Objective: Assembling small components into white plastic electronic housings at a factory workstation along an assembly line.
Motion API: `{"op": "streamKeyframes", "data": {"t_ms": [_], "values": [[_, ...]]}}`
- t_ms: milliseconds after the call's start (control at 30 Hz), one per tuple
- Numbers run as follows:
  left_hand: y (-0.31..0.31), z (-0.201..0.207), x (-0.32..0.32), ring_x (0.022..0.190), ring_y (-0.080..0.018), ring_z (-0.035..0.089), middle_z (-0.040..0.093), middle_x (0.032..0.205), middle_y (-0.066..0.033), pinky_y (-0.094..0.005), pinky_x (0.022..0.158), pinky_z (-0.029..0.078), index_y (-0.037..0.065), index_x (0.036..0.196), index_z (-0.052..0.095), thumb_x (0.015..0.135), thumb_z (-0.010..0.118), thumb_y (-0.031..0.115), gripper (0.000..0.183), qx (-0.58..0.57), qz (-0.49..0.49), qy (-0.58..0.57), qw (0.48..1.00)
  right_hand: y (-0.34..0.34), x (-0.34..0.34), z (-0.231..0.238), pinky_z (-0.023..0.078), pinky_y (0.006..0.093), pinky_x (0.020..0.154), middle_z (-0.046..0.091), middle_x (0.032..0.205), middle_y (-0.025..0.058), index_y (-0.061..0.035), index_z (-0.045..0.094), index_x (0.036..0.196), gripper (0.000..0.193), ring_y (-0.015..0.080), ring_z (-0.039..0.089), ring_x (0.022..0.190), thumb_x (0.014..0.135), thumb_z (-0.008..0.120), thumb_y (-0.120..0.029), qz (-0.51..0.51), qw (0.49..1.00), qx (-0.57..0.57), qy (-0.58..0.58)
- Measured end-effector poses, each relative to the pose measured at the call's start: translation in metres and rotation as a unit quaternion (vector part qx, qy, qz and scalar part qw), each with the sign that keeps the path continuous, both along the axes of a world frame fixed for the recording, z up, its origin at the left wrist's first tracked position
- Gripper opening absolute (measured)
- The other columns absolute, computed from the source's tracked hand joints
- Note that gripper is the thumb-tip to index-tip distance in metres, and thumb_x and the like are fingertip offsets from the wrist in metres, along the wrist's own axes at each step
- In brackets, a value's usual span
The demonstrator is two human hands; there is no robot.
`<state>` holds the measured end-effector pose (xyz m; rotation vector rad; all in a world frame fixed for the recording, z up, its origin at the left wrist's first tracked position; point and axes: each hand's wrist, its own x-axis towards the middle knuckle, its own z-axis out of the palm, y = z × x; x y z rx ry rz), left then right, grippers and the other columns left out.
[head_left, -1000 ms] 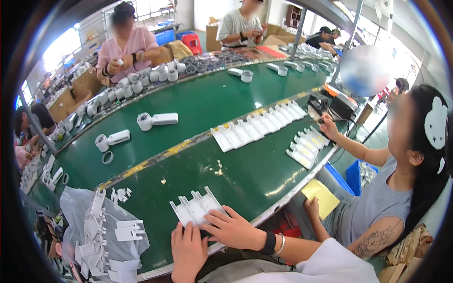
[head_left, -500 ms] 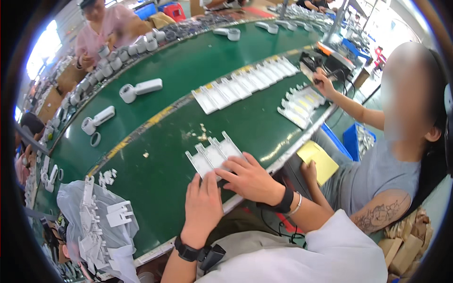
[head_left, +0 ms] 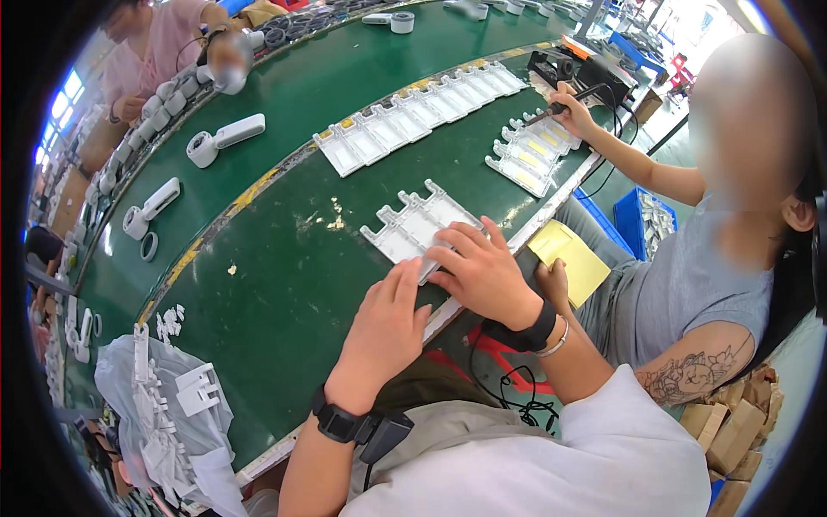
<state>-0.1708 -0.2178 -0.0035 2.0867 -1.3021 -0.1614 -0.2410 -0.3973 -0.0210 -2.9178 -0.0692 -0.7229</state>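
A few white plastic casings [head_left: 415, 226] lie side by side on the green table, close to its near edge. My left hand [head_left: 383, 332] reaches to their near corner, its outstretched fingertips touching the end piece. Over the right part of the same casings spreads my right hand [head_left: 489, 274], fingers apart and resting on the near edge. Neither hand is wrapped round a piece. The undersides of the fingers are hidden.
Farther off stands a long row of white casings [head_left: 422, 116]. At right, a co-worker holds a soldering iron [head_left: 579, 96] over white pieces with yellow strips [head_left: 534, 153]. White handheld housings [head_left: 226, 138] lie beyond the yellow line. A plastic bag [head_left: 121, 379] with white parts is at left.
The casings and both my hands have shifted right in the view, which itself has turned slightly. The co-worker's soldering iron has come down over the yellow-striped pieces.
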Motion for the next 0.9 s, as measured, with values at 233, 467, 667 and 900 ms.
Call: {"op": "streamKeyframes", "data": {"t_ms": [233,467,667,900], "values": [[-0.009,-0.001,0.005,0.119,-0.0384,0.048,0.048,0.133,-0.0211,-0.0434,0.097,0.044,0.000,0.139,0.035,0.084,0.064,0.016,0.063,0.005,-0.017,0.036,0.999,-0.005,-0.006,0.000,0.035,0.0531,0.099,0.058,0.109,0.0032,-0.0221,0.064,0.106,0.028,0.0229,0.053,0.112,0.081,0.069,-0.032,-0.031,0.999,0.007,0.005],[0.016,0.006,-0.002,0.121,-0.0375,0.048,0.047,0.136,-0.0195,-0.0433,0.099,0.042,0.002,0.138,0.037,0.084,0.065,0.015,0.063,0.012,-0.013,0.022,1.000,-0.023,-0.013,-0.005,0.033,0.0534,0.101,0.058,0.114,0.0025,-0.0243,0.066,0.104,0.022,0.0233,0.053,0.113,0.082,0.067,-0.031,-0.059,0.998,0.000,0.012],[0.072,0.023,-0.014,0.118,-0.0370,0.052,0.054,0.131,-0.0175,-0.0406,0.100,0.042,0.001,0.128,0.050,0.083,0.065,0.012,0.049,0.031,0.045,0.052,0.997,-0.055,-0.026,0.002,0.033,0.0536,0.102,0.058,0.117,0.0027,-0.0235,0.067,0.104,0.021,0.0260,0.052,0.116,0.084,0.066,-0.030,-0.086,0.995,0.014,0.043],[0.141,0.018,-0.037,0.112,-0.0336,0.056,0.060,0.120,-0.0147,-0.0469,0.099,0.042,0.000,0.115,0.059,0.077,0.066,0.006,0.039,0.023,0.106,-0.012,0.994,-0.049,-0.019,0.021,0.041,0.0477,0.093,0.059,0.111,0.0114,-0.0128,0.068,0.098,0.026,0.0314,0.055,0.106,0.074,0.074,-0.019,-0.033,0.994,0.078,-0.071]]}}
